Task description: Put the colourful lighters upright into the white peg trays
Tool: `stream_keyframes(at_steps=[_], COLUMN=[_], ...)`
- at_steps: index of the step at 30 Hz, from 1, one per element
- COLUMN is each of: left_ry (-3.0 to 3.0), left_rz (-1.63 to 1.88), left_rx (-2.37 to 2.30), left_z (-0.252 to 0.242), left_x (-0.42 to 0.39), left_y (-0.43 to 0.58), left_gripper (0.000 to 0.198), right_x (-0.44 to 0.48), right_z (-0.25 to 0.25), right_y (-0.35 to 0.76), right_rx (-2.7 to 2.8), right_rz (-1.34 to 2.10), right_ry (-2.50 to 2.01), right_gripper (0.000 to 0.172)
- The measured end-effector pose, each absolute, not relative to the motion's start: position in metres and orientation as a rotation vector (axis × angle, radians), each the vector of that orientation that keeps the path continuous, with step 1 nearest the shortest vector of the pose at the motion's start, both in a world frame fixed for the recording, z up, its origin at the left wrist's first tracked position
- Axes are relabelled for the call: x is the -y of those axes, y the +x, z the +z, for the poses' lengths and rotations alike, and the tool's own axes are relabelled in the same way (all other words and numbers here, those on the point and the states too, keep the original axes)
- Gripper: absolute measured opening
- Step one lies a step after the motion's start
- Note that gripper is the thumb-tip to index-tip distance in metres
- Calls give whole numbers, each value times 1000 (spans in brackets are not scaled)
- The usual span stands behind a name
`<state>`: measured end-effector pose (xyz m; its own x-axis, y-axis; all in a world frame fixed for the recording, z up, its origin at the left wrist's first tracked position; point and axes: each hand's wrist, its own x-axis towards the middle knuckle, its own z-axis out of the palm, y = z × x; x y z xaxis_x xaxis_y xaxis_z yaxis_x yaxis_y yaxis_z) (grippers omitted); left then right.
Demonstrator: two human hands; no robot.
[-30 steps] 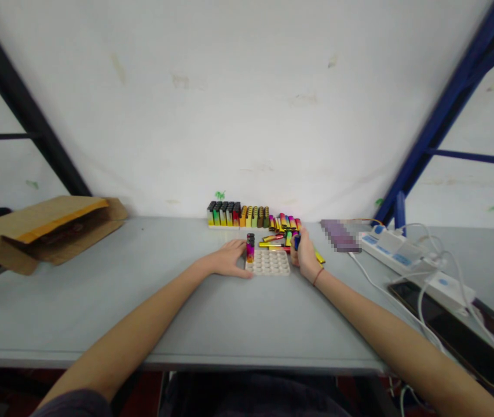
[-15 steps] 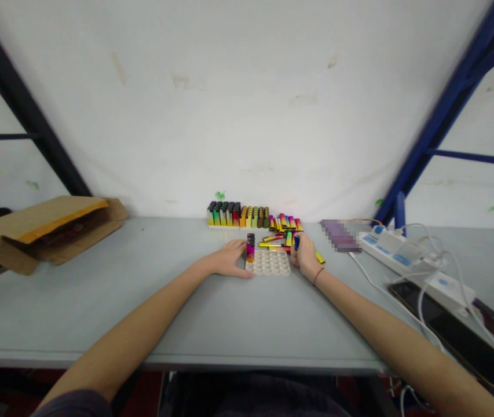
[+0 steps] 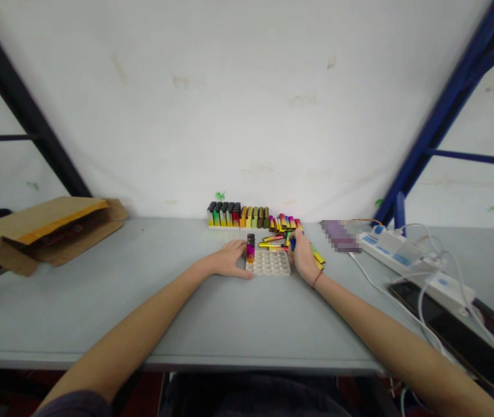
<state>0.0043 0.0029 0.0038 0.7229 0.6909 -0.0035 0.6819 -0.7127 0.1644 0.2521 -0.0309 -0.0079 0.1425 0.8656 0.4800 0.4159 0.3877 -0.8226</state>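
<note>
Between the two hands on the counter (image 3: 99,289) lies a white tray (image 3: 268,263) of round holes, with one lighter (image 3: 251,248) standing upright in its far-left corner. Left hand (image 3: 228,259) rests flat and spread, fingertips touching the tray's left edge, holding nothing. Right hand (image 3: 306,256) sits just beside the tray's right edge, fingers curled about a blue lighter (image 3: 292,244). Just beyond that hand is a heap of loose lighters (image 3: 280,230); farther back stands a filled row (image 3: 237,215). A power strip (image 3: 388,246) lies well off to the right.
</note>
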Motion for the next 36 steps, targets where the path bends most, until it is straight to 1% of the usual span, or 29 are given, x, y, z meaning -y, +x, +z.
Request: stream_keyframes(at_steps=[2,4,6,11,13,16,20,23,28,30,31,33,34,36], left_ry=[2766,2766,2763,2756,2758,2759,2762,2749,2732,2741,2745,2746,2746,2746], left_rz=[95,107,124,206,234,267,289,290,330,330,322,289,270,237], left_rx=[-1111,-1105,-1102,-1076,-1056,-1039,-1014,-1044,-1039,-1022,-1022,-1030,-1033,-1037], left_z=[5,6,5,1,-1,-2,-2,-4,-5,-4,-4,-2,-1,0], left_x=[-2,-1,-1,-2,-3,-4,-5,-6,-6,-6,-6,-6,-6,-5], left_y=[5,6,6,4,3,3,3,3,2,2,2,2,3,3], left_gripper=[98,98,98,92,90,89,88,90,91,91,92,93,93,93], right_x=[43,54,62,69,69,68,66,66,66,66,66,66,65,63], right_z=[4,13,19,14,10,6,5,5,14,24,30,42,47,53], right_y=[246,239,232,219,216,213,211,209,212,221,228,245,254,271], right_rx=[1487,1580,1695,1812,1852,1939,2025,2147,2285,2297,2279,2190,2149,2113], right_rz=[470,552,613,595,594,491,294,122,-86,-128,-151,-174,-187,-189], right_ry=[-1208,-1159,-1077,-947,-923,-916,-973,-1001,-1038,-1170,-1308,-1731,-1929,-2183], right_gripper=[27,19,20,24,22,17,22,25,40,42,41,35,36,40])
